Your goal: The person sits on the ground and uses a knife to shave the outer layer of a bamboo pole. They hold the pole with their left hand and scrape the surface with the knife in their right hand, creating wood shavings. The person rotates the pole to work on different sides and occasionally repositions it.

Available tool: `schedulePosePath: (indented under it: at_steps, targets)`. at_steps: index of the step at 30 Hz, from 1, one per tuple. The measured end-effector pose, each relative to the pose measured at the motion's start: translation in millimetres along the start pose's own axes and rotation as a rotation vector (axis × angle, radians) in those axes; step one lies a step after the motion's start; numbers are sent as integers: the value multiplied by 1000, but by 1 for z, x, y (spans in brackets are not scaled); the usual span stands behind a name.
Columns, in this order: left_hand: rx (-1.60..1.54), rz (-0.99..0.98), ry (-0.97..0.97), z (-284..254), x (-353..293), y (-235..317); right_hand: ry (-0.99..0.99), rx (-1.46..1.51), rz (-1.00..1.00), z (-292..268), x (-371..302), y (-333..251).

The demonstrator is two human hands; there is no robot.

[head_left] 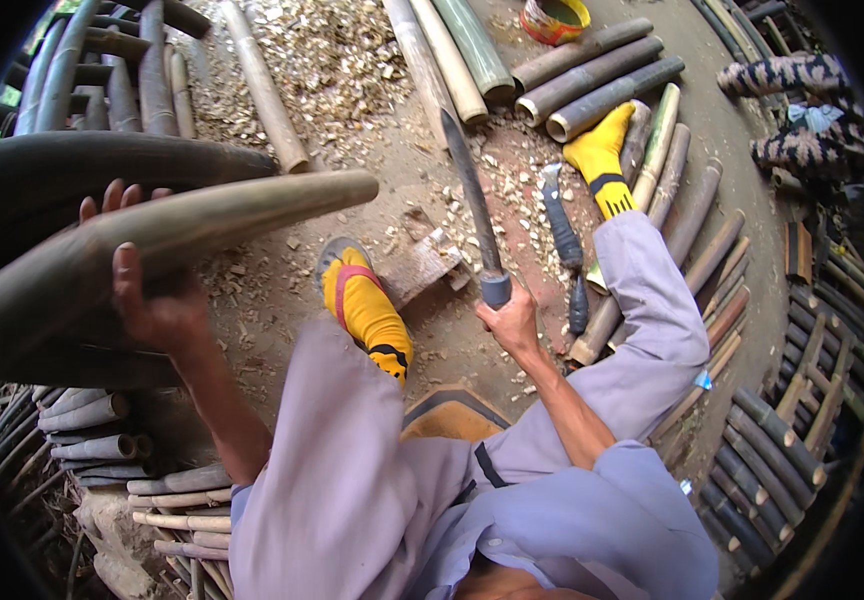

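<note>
My left hand [164, 305] is wrapped round a thick bamboo pole [222, 215] from below, thumb on the near side and fingertips showing past the far side. The pole slants from the left rim up to its tapered end above my left foot. In my right hand [514, 322] is the dark grip of a machete [476, 200], its long narrow blade pointing away from me. A small wooden block [422, 265] lies on the ground between my left foot and the machete. Right of the blade rests a dark-handled tool [560, 225], its exact kind unclear.
Wood chips [327, 75] litter the ground ahead. Several cut bamboo lengths [592, 85] lie at the far right, others by my right leg. Bamboo stacks [97, 440] stand at left and bamboo racks [767, 470] at right. A red-yellow bowl [555, 30] sits at the back.
</note>
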State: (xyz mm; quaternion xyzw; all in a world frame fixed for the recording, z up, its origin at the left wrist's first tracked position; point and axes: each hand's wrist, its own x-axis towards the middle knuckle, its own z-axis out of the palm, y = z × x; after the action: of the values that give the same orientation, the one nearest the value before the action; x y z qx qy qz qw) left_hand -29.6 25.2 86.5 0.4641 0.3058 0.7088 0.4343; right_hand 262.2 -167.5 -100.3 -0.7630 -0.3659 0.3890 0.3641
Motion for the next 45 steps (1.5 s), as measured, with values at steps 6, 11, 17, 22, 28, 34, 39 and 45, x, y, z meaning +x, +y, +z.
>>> schedulePosePath:
  at_steps: [6,11,17,22,28,34,39,45]
  targets:
    - [6,269,86,13,14,29,6,28,-14,-3,-7,-7]
    - [169,141,-206,-5,33,30,-52,43,10,-9,-21,-32]
    - [172,398,-156,28,-11,91,-128,89,-254,-14,-45,-62]
    - [49,413,-361,21,-40,98,-207,54,-456,-27,-61,-108]
    - [135,591,-352,33,-54,104,-291,184,-726,-13,-84,-165]
    - [92,694,-351,38,-54,75,-229,86,-987,-11,-89,-196]
    - [147,688,-397,39,-52,86,-384,358,-667,-39,-93,-200]
    - [193,705,-352,39,-53,100,-644,200,-520,-58,-94,-208]
